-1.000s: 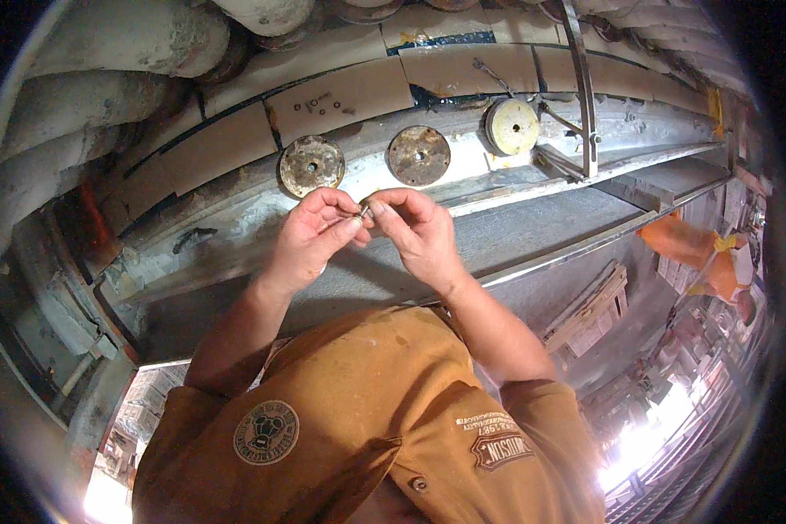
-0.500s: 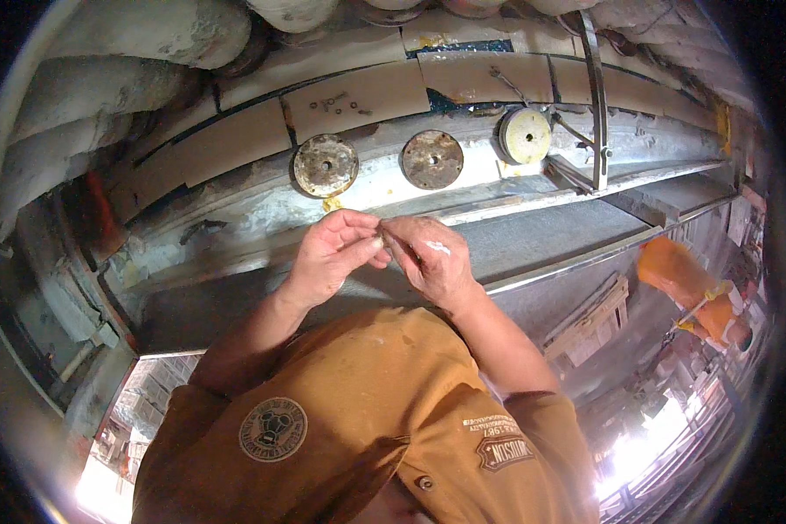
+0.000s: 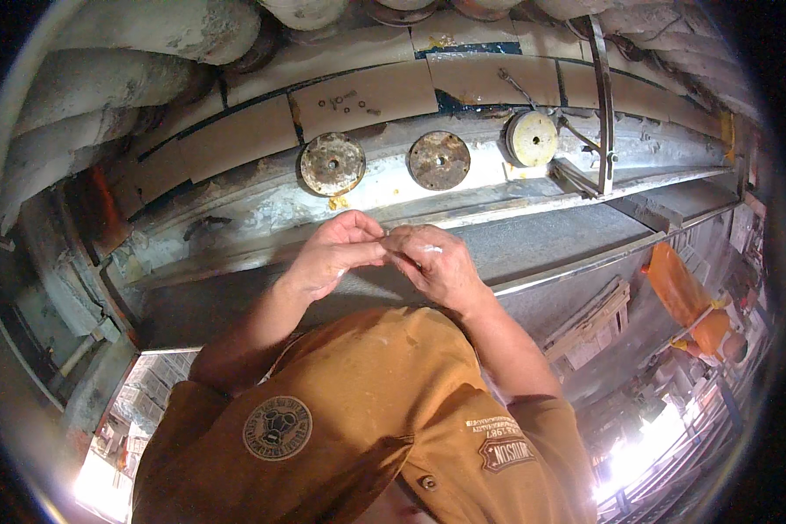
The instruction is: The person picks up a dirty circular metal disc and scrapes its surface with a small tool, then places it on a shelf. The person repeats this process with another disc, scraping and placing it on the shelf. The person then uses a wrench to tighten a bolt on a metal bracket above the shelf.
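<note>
In front of my chest, my left hand (image 3: 339, 251) and my right hand (image 3: 435, 260) meet with their fingertips pinched together. Both are closed around something very small, which the fingers hide. A whitish smear marks the back of the right hand. Just beyond them, along a pale ledge, are two worn, stained metal discs with centre holes, the left disc (image 3: 332, 165) and the middle disc (image 3: 439, 161). A thicker yellowish disc (image 3: 532, 140) is farther right. Neither hand touches the discs.
Several small nuts and bolts (image 3: 348, 103) lie on a tan panel at the back, with a wrench (image 3: 517, 85) to their right. A metal bracket (image 3: 602, 113) rises at right. Big rounded grey forms (image 3: 162, 39) overhang the far side. Another person in orange (image 3: 688, 293) is at far right.
The fingertips have shifted slightly against each other, the hands still together. The view has moved a little, and the person in orange has changed posture at right.
</note>
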Demonstrator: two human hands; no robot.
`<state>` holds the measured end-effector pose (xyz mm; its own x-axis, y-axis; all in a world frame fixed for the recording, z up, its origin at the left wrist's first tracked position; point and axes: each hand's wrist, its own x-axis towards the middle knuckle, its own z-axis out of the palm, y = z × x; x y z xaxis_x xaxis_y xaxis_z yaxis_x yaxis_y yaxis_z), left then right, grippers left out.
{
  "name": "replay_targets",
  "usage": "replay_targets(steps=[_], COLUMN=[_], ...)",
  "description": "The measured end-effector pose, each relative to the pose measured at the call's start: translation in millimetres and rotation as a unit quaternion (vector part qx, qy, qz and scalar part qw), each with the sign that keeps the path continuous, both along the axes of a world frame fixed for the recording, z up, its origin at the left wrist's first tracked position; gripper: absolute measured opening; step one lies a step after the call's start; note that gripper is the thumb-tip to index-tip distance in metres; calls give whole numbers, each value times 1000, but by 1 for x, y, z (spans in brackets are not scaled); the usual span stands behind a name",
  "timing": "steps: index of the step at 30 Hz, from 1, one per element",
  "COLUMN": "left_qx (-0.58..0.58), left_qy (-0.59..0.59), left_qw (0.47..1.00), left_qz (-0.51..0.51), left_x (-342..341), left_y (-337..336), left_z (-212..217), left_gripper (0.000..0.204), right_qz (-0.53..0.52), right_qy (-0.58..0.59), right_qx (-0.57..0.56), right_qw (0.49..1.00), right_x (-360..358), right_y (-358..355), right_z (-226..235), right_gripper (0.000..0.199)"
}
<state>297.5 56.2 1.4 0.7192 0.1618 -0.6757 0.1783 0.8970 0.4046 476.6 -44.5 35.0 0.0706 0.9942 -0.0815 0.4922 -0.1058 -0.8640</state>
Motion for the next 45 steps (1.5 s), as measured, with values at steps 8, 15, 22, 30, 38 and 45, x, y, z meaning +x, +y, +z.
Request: replay_targets(steps=[8, 15, 22, 30, 38, 45], left_qx=[67, 59, 81, 54, 81, 55], left_qy=[226, 403, 324, 125, 3, -22], left_qw=[956, 910, 938, 972, 992, 993], left_qz=[175, 82, 96, 191, 92, 100], left_x=[-35, -20, -41, -38, -22, 1], left_y=[27, 45, 34, 36, 41, 15], left_z=[-86, -127, -166, -141, -48, -14], left_gripper=[32, 40, 29, 26, 42, 42], right_qz=[-179, -265, -294, -303, -411, -418], right_qy=[57, -24, -33, -13, 296, 457], right_qx=[-101, -64, -49, -52, -82, -97], right_qw=[977, 962, 954, 952, 858, 779], right_x=[14, 47, 52, 47, 36, 30], right_y=[-16, -46, -62, -61, -61, -48], right_z=[-2, -6, -6, -5, -15, -17], right_gripper=[12, 13, 11, 11, 17, 20])
